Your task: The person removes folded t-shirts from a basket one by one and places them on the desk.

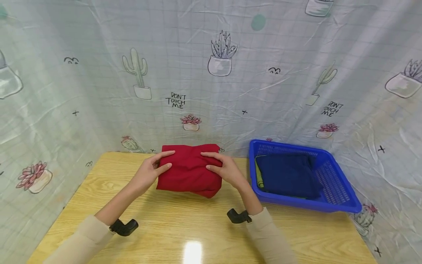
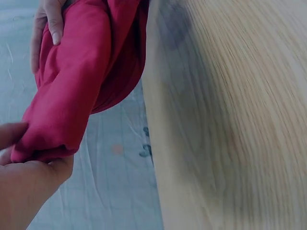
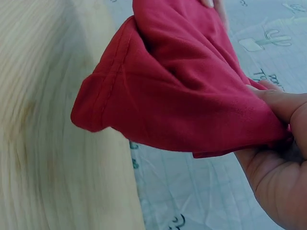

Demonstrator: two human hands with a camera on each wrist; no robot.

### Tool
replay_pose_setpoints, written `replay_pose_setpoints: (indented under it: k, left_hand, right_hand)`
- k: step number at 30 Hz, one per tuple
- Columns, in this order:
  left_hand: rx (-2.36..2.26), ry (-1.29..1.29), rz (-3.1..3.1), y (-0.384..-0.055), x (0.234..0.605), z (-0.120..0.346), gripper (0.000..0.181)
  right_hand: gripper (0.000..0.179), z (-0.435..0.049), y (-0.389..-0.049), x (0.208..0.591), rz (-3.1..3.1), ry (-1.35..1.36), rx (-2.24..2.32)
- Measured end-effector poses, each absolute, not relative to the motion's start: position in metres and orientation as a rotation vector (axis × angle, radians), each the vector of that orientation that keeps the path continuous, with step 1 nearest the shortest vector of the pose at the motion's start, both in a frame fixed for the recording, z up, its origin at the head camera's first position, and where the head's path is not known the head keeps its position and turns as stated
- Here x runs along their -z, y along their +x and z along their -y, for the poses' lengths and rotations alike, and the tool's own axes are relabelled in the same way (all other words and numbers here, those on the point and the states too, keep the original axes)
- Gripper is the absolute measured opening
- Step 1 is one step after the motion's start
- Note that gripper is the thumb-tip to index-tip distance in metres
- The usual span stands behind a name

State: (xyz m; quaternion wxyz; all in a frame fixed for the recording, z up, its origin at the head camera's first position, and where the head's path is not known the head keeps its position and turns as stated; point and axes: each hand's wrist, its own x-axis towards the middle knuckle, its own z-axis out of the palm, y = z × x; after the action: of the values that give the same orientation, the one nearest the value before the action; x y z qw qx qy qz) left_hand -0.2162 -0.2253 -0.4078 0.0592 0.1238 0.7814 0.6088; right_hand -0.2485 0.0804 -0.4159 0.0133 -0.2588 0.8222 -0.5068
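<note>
A folded red cloth garment (image 1: 189, 170) is held up over the back part of the wooden table. My left hand (image 1: 152, 169) grips its left end, thumb and fingers on the near face. At the other end my right hand (image 1: 227, 168) holds it the same way. In the left wrist view the garment (image 2: 72, 81) shows as a thick rolled fold, pinched between thumb and fingers. A stitched hem hangs loose from the garment (image 3: 177, 96) in the right wrist view, away from the thumb.
To the right on the table (image 1: 158, 227) stands a blue plastic basket (image 1: 333, 209). Inside lie a folded navy cloth (image 1: 287, 176) and a yellow-green cloth (image 1: 259, 176) showing at its left edge. A curtain (image 1: 184, 66) printed with potted plants hangs behind the table and at both sides.
</note>
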Motion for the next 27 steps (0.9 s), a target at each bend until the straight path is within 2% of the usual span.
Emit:
replay_pose_setpoints:
  k: [8,15,27]
  left_hand:
    - [-1.791,0.323,-2.486,-0.212,0.412,0.254,0.047]
    - [-1.661,0.27,-2.629,-0.213,0.417,0.276,0.04]
    - [-1.737,0.132,-2.602,-0.224,0.426,0.308,0.04]
  right_hand:
    - [0.037,-0.052,-0.251,0.426,-2.524,-0.818,1.663]
    - [0.039,-0.026,-0.254,0.435,-2.548,-0.772,1.657]
    - [0.04,0.023,-0.264,0.439,-2.642,-0.787,1.558]
